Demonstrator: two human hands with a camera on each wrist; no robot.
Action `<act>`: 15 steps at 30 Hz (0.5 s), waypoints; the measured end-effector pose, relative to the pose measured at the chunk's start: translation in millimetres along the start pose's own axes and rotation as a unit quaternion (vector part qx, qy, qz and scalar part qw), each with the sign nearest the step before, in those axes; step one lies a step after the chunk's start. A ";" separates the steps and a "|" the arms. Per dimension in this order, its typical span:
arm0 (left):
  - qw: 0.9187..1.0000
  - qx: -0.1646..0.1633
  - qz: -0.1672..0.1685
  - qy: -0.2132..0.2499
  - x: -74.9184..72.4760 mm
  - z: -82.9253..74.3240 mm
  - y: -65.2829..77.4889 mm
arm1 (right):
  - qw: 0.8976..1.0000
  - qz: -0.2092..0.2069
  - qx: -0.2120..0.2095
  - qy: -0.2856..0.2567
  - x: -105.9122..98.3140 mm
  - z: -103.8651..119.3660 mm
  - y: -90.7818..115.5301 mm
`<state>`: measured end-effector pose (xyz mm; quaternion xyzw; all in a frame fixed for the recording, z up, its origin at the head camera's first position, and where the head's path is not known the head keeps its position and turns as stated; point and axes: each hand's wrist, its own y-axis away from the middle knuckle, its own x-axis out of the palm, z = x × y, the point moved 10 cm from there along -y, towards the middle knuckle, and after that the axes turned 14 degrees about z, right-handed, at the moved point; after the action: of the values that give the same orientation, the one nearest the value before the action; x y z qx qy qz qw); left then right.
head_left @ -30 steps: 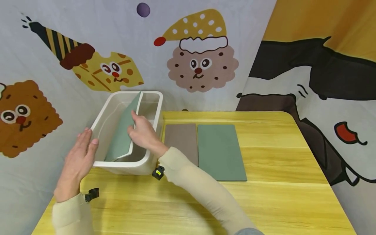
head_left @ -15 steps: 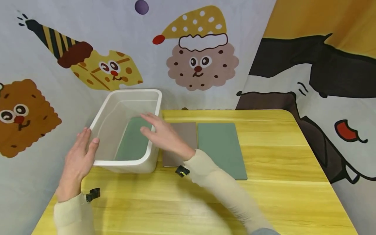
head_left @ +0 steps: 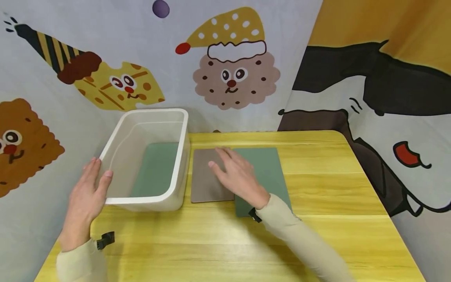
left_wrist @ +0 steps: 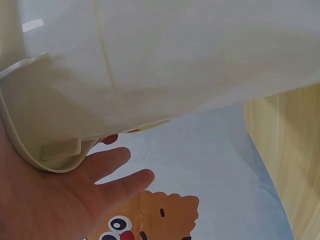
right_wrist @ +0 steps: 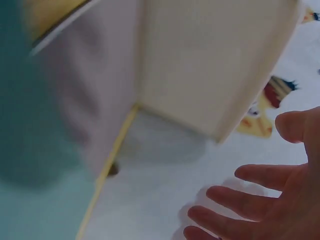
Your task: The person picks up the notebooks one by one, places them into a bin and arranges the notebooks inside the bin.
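A white plastic bin (head_left: 179,168) stands at the left of the table, with a flat green board (head_left: 155,170) lying on its floor. My left hand (head_left: 84,196) rests against the bin's near left corner; in the left wrist view its fingers reach out straight beside the bin wall (left_wrist: 200,60). Over the table, my right hand (head_left: 239,176) is spread with nothing in it, above two flat boards lying side by side: a brown-grey one (head_left: 208,190) beside the bin and a larger green one (head_left: 266,164). The right wrist view shows that hand's fingers (right_wrist: 240,200) extended and apart.
The wooden table (head_left: 327,188) extends to the right and toward me. A white cloth (head_left: 148,35) printed with cartoon figures hangs behind and beside the table, close to the bin's far and left sides.
My right hand lowered the green board from a tilt flat into the bin, let go, and moved right over the boards on the table. The left hand stayed at the bin's corner.
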<state>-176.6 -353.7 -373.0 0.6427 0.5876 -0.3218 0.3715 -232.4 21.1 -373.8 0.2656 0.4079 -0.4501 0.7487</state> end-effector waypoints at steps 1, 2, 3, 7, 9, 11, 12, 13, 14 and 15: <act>1.000 -0.002 0.000 0.000 -0.1 0.1 0.6 | 1.000 -0.006 0.008 0.016 -0.5 -9.4 3.5; 1.000 -0.004 0.002 0.000 0.2 0.4 1.1 | 0.999 -0.011 0.016 0.029 -0.5 -19.2 6.9; 1.000 -0.007 0.002 0.001 0.3 0.6 1.5 | 0.999 -0.015 0.026 0.040 -0.4 -30.0 10.3; 1.000 -0.016 0.005 0.003 1.2 0.6 2.1 | 0.995 -0.025 0.063 0.077 0.1 -78.0 26.2; 1.000 -0.020 0.005 0.003 1.5 0.5 2.0 | 0.992 -0.027 0.083 0.086 -0.8 -101.3 34.1; 1.000 -0.021 0.003 0.003 1.4 0.3 1.5 | 0.990 -0.027 0.105 0.093 -2.0 -122.3 41.8; 1.000 -0.021 0.003 0.003 1.1 0.1 1.3 | 0.989 -0.025 0.116 0.091 -2.3 -130.9 44.7; 1.000 -0.021 0.002 0.003 0.9 0.0 1.2 | 0.987 -0.022 0.127 0.093 -2.6 -139.2 48.1; 1.000 -0.020 0.002 0.002 0.8 0.1 1.0 | 0.985 -0.017 0.140 0.096 -2.4 -147.2 51.6; 1.000 -0.019 0.002 0.002 0.6 0.3 1.0 | 0.983 -0.011 0.152 0.100 -1.9 -154.2 54.8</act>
<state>-175.6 -353.7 -373.5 0.6373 0.5929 -0.3083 0.3837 -241.4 164.8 -451.7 0.4153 0.4101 -0.4862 0.6504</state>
